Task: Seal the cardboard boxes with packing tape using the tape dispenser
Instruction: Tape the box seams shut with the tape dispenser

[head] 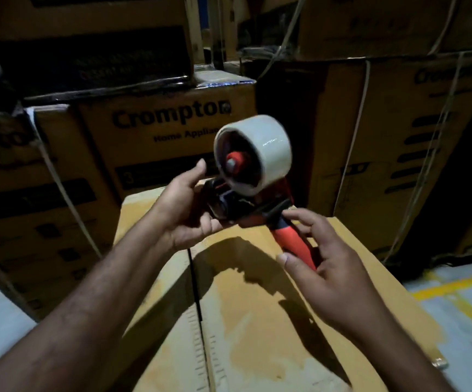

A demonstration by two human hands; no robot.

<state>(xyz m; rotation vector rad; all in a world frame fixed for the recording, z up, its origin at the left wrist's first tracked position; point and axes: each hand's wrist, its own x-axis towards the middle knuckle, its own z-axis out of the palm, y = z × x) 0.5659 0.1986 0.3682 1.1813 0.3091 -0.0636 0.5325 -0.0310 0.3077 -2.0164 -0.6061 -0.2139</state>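
Observation:
A red and black tape dispenser with a roll of clear tape is held above a plain cardboard box. My left hand cups the dispenser's black front end from the left. My right hand wraps loosely around the red handle, fingers partly spread. The box's two top flaps meet at a dark middle seam that runs away from me, with no tape visible on it.
Stacks of printed yellow boxes bound with white straps stand close behind and on both sides. Pale floor with yellow lines shows at the right, and a strip of floor at the lower left.

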